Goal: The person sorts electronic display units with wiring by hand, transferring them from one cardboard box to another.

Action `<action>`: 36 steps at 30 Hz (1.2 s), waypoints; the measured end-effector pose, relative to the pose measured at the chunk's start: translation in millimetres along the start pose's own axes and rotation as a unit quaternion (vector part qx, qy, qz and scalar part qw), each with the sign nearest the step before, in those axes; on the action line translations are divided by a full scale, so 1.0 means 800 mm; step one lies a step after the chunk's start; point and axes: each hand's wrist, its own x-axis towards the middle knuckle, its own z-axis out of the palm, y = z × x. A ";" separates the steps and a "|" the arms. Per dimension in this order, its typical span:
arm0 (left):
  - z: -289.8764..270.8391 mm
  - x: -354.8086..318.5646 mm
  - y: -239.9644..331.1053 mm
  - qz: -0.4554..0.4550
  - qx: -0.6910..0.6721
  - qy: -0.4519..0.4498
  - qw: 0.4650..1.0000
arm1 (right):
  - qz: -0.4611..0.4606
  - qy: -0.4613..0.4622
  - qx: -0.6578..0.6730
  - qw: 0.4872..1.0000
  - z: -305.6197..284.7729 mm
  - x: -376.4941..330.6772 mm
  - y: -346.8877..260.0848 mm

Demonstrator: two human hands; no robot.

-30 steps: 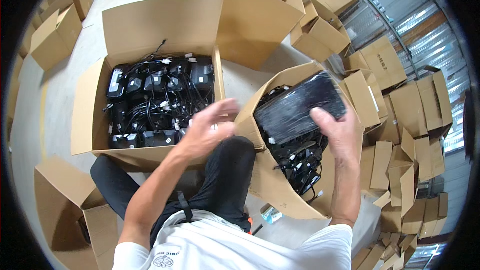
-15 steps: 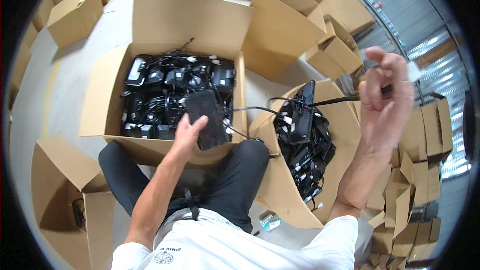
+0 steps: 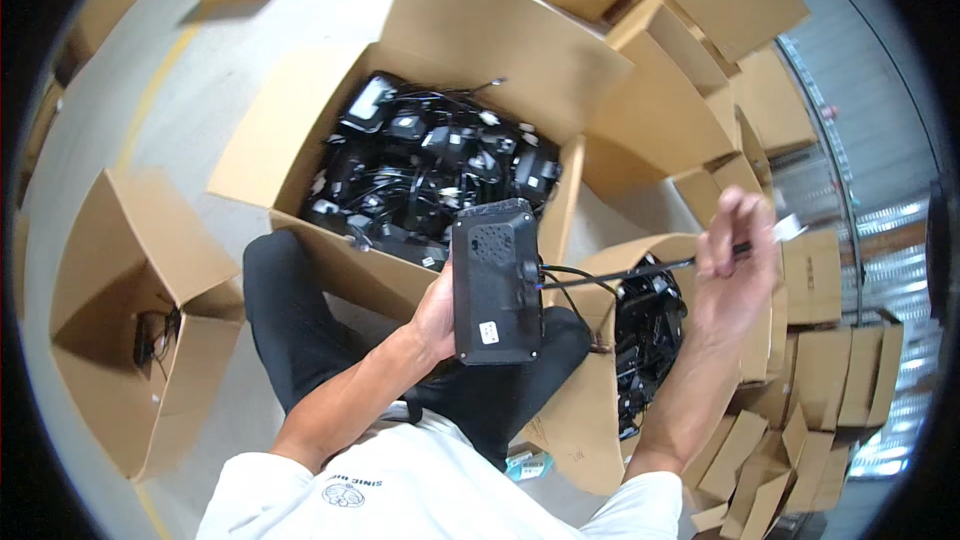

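My left hand point(image 3: 436, 315) grips the left side of a black box-shaped electronic device point(image 3: 497, 285) with a dotted grille, corner screws and a small white label. It is held up over my knees, at the near edge of a large open carton point(image 3: 345, 270). From its right side run black cables point(image 3: 640, 272). My right hand point(image 3: 738, 255) is raised to the right, its fingers closed on a cable's end, where a white tag point(image 3: 789, 228) sticks out. Similar black devices point(image 3: 430, 155) with cables fill the carton.
A second open carton point(image 3: 580, 405) at my right knee holds more black devices point(image 3: 648, 340). On the left, an open carton point(image 3: 95, 330) has a dark cabled item point(image 3: 155, 335) inside. Brown cartons point(image 3: 830, 370) crowd the right side. A small blue-white packet point(image 3: 528, 464) lies on the floor.
The cabled device, earlier over the right carton, is now in front of me at my left hand. My right hand has moved lower, still holding the cable. The view has turned.
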 end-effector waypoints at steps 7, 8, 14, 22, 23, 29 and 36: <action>-0.027 -0.011 0.028 0.069 0.025 -0.008 0.997 | 0.023 0.182 -0.425 0.886 -0.042 -0.055 0.116; -0.027 -0.009 0.028 0.071 0.023 -0.006 0.997 | -0.106 0.217 -0.610 0.754 -0.030 -0.074 0.124; -0.031 0.002 0.025 0.077 0.069 0.106 0.989 | -0.306 -0.330 -0.505 0.736 0.038 -0.207 0.148; -0.022 -0.023 0.030 0.051 0.317 0.014 0.947 | -0.290 -0.195 -0.601 0.719 0.036 -0.168 0.196; -0.015 -0.026 0.042 0.032 0.305 -0.054 0.950 | -0.311 -0.174 -0.550 0.756 0.036 -0.163 0.194; -0.037 -0.010 0.085 0.251 0.499 0.043 0.828 | 0.183 0.091 -0.074 0.976 0.022 -0.144 0.185; -0.047 0.027 0.042 0.160 0.281 0.015 0.946 | 0.320 0.112 0.116 0.933 0.013 -0.147 0.199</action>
